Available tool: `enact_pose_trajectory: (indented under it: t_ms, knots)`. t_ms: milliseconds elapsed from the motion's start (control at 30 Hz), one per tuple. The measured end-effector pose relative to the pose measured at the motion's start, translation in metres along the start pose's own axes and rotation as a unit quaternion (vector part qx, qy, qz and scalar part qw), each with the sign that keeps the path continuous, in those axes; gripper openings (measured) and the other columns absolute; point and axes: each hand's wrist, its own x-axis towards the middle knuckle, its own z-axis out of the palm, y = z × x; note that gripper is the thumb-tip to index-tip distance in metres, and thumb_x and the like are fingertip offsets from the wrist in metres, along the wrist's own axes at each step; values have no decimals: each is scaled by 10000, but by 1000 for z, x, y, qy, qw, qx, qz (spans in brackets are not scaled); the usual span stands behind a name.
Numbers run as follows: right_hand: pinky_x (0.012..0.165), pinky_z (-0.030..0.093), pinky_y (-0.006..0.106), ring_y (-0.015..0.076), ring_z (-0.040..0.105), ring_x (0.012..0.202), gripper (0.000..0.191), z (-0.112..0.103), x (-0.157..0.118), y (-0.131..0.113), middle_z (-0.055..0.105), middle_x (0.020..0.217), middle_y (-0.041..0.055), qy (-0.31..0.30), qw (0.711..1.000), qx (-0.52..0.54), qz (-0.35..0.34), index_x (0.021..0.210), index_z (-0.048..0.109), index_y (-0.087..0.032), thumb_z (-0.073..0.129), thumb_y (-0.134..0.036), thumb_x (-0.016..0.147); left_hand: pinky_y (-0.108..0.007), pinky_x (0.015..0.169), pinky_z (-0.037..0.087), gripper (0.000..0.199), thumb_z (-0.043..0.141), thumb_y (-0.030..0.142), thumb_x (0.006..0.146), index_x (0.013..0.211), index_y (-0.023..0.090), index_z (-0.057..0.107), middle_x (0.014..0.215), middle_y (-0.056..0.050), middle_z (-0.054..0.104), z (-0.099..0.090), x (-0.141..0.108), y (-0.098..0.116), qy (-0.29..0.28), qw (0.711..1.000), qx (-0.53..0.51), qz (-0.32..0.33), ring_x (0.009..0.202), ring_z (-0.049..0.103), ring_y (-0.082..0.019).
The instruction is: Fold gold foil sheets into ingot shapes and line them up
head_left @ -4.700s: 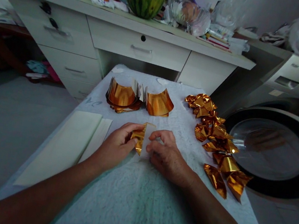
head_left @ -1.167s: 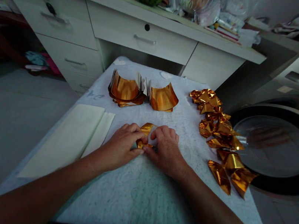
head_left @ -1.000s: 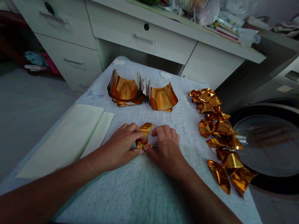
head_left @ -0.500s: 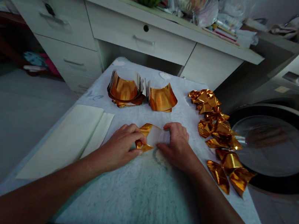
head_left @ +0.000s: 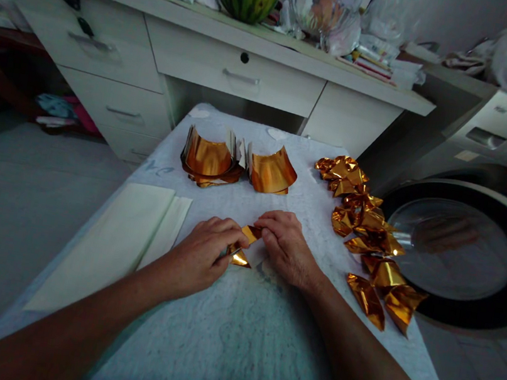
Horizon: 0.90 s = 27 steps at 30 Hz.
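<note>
Two curved stacks (head_left: 208,156) of gold sheets sit near the far edge of the tabletop (head_left: 210,349), beyond the hands; folded pieces (head_left: 356,187) line the right edge, beside the washer door (head_left: 459,246), and white paper (head_left: 107,244) lies along the left. Cloth stretches from the wrists to the near edge. The foil (head_left: 241,259) is mid-table between both hands, a lower tip pointing right; fingers hide its long axis. The left hand (head_left: 207,250) grasps its left end; the right hand's (head_left: 286,245) fingertips meet its upper right, whether pinching or pressing I cannot tell.
</note>
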Motion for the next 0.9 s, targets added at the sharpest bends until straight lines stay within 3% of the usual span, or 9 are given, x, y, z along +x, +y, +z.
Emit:
enact_pose_trajectory:
  t_ms: [233, 500, 667, 767, 900]
  knots:
    - [898, 362, 365, 202, 522, 976, 222, 1, 1, 4, 645, 993, 54, -20, 999, -15, 40, 961, 719, -212, 505, -158, 940, -343, 865, 463, 304, 481, 23, 738, 956, 228, 533, 1047, -27, 540, -4, 2, 1, 41, 999, -35, -6, 988, 554, -191]
    - [865, 358, 353, 210, 524, 935, 166, 9, 0, 3, 643, 961, 56, 1, 996, -57, 64, 1028, 673, -195, 592, -169, 885, -432, 881, 431, 52, 583, 188, 812, 838, 211, 621, 970, -36, 599, -4, 1, -3, 34, 997, 57, -42, 961, 560, -236]
    - [830, 345, 349, 204, 524, 891, 143, 9, -2, -1, 648, 918, 44, -15, 995, -59, 75, 995, 654, -191, 615, -158, 861, -414, 850, 438, 128, 518, 193, 871, 805, 214, 625, 949, -47, 603, 1, 2, -4, 52, 995, 68, -49, 925, 548, -232]
    - [805, 343, 339, 201, 521, 874, 90, 6, -2, -5, 641, 894, 38, -28, 995, -48, 86, 918, 647, -188, 628, -144, 841, -411, 850, 444, 70, 561, 183, 836, 873, 221, 605, 958, -45, 611, 5, 2, -6, 73, 994, 65, -55, 945, 550, -243]
    - [798, 350, 330, 198, 514, 878, 88, 3, -1, -8, 632, 878, 25, -17, 996, -21, 85, 821, 602, -188, 626, -104, 808, -428, 889, 445, 244, 580, 198, 828, 1068, 221, 548, 1025, -53, 629, 7, 2, -7, 102, 992, 26, -72, 1010, 563, -256]
